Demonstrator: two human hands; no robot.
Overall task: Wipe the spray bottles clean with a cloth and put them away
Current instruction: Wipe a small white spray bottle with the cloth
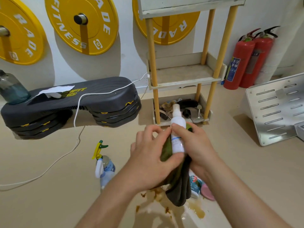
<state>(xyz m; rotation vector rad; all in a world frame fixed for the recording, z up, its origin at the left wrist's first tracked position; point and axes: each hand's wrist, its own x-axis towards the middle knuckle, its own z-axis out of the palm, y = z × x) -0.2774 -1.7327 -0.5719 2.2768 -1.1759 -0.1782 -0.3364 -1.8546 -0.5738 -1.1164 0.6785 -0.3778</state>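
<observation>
Gripped by my right hand [197, 145], cloth [179, 183] pinched on it by my left hand [148, 160], the bottle [176, 139] could slip under hard rubbing into the spill [195, 211] below.

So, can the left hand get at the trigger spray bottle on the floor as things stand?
Probably yes, once freed: the left hand holds the cloth against the white bottle; nothing lies between it and the trigger spray bottle below-left.
</observation>
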